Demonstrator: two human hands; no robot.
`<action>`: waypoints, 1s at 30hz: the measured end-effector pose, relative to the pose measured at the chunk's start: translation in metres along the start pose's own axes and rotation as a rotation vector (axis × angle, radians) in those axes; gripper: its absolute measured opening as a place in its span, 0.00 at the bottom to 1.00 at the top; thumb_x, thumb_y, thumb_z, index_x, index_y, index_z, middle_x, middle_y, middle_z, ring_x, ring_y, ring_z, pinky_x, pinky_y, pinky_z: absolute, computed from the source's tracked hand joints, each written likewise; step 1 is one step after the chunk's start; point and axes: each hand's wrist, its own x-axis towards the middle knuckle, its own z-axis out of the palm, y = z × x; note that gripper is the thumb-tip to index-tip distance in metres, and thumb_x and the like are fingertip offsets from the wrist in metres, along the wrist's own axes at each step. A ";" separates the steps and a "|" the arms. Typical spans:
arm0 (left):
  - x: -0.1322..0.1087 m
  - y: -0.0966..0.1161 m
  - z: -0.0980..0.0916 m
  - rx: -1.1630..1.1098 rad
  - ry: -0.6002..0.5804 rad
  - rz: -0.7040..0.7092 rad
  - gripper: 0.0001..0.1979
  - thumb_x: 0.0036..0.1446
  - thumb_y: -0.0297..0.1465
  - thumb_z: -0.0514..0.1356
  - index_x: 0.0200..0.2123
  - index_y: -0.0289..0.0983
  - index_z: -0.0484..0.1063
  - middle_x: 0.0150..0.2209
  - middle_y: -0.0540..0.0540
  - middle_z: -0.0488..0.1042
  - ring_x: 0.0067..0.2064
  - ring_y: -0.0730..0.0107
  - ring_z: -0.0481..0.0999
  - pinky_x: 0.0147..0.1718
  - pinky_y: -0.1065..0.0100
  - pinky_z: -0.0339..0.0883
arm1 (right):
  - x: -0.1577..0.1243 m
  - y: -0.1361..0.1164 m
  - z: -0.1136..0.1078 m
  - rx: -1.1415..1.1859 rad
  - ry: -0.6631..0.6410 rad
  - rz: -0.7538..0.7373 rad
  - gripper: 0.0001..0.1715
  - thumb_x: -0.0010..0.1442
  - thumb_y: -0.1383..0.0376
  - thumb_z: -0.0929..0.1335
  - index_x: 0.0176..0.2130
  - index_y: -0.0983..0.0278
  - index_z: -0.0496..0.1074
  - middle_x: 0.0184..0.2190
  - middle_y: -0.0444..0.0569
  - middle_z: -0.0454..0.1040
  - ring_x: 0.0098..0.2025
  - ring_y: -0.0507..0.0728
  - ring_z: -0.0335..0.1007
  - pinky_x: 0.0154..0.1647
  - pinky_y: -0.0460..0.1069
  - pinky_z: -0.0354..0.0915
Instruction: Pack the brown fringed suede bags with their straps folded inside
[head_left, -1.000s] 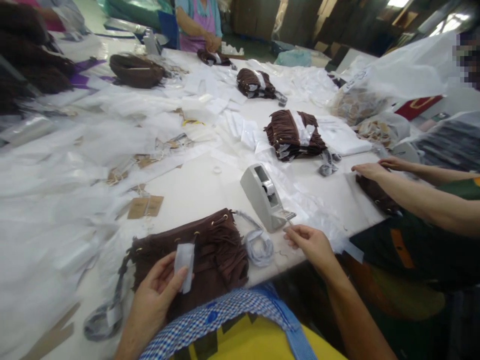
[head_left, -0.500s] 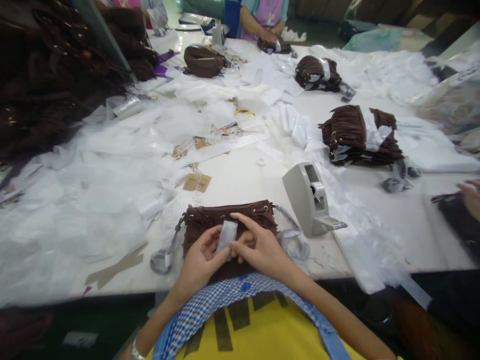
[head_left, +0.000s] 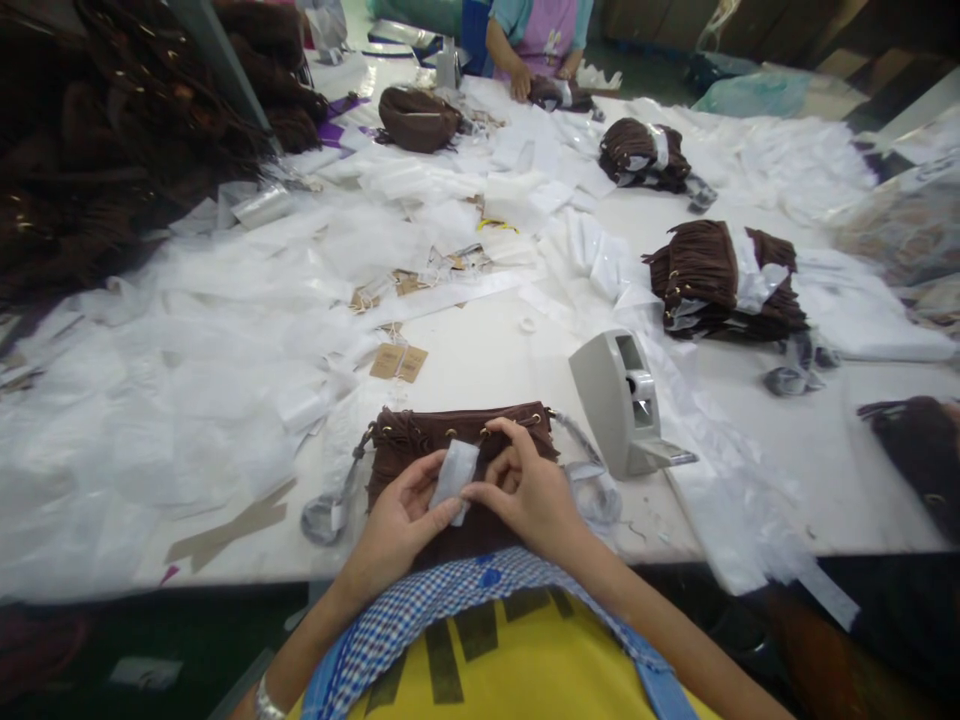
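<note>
A dark brown fringed handbag [head_left: 442, 540] with gold eyelets lies flat at the table's front edge. Over it, my left hand [head_left: 405, 510] pinches a small whitish packet, perhaps wrapped in tissue or film [head_left: 455, 472], between thumb and fingers. My right hand [head_left: 536, 495] is at the bag's right half, index finger reaching up to an eyelet and thumb tip at the packet's lower right edge. Thumb and index finger are apart. The strap, wrapped in greyish film, lies coiled on both sides of the bag [head_left: 324, 518].
A grey tape dispenser [head_left: 611, 405] stands right of the bag. Brown card tags [head_left: 399, 362] lie behind it. White wrapping sheets [head_left: 187, 370] cover the left side. Bundled fringed bags [head_left: 697, 265] sit at right. A co-worker [head_left: 536, 45] handles a bag at the far side.
My right index finger has shifted right and up along the bag's top edge, opening a gap to the thumb. The packet stays in my left hand. The co-worker's hands have moved apart.
</note>
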 end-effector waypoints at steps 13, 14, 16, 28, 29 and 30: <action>0.000 0.000 0.003 0.038 -0.007 0.034 0.27 0.51 0.32 0.69 0.54 0.37 0.69 0.58 0.40 0.72 0.60 0.57 0.70 0.60 0.58 0.63 | -0.003 0.000 0.009 0.350 -0.134 0.067 0.37 0.58 0.62 0.71 0.62 0.56 0.55 0.34 0.44 0.79 0.22 0.49 0.71 0.25 0.44 0.66; 0.000 0.000 0.004 0.047 -0.009 0.040 0.27 0.51 0.32 0.69 0.54 0.37 0.68 0.58 0.40 0.72 0.60 0.57 0.70 0.60 0.58 0.63 | -0.003 0.000 0.011 0.448 -0.186 0.086 0.38 0.60 0.63 0.69 0.64 0.55 0.52 0.34 0.44 0.79 0.22 0.49 0.71 0.24 0.44 0.66; 0.001 -0.001 0.006 0.070 -0.007 0.048 0.26 0.52 0.33 0.69 0.53 0.37 0.67 0.58 0.39 0.72 0.59 0.57 0.71 0.60 0.59 0.63 | -0.001 -0.002 0.013 0.607 -0.300 0.105 0.41 0.62 0.62 0.67 0.67 0.54 0.45 0.36 0.45 0.79 0.21 0.49 0.72 0.20 0.42 0.64; -0.012 0.063 -0.012 0.953 0.341 0.343 0.18 0.59 0.45 0.60 0.50 0.45 0.75 0.50 0.48 0.78 0.46 0.61 0.79 0.44 0.63 0.75 | -0.041 0.010 -0.079 -0.556 0.381 0.057 0.13 0.66 0.58 0.64 0.43 0.60 0.76 0.36 0.50 0.81 0.39 0.61 0.79 0.38 0.51 0.68; -0.008 0.072 -0.011 1.044 0.369 0.433 0.17 0.60 0.44 0.59 0.48 0.45 0.75 0.49 0.49 0.78 0.47 0.62 0.79 0.47 0.63 0.73 | -0.049 0.018 -0.088 -0.654 0.377 0.155 0.14 0.66 0.56 0.64 0.39 0.60 0.76 0.34 0.51 0.81 0.37 0.62 0.78 0.36 0.51 0.66; -0.001 0.081 -0.010 1.124 0.354 0.510 0.16 0.60 0.44 0.58 0.48 0.45 0.76 0.50 0.49 0.78 0.48 0.62 0.78 0.51 0.62 0.70 | -0.058 0.026 -0.096 -0.727 0.351 0.260 0.14 0.66 0.55 0.64 0.37 0.61 0.75 0.32 0.51 0.80 0.35 0.63 0.78 0.33 0.51 0.65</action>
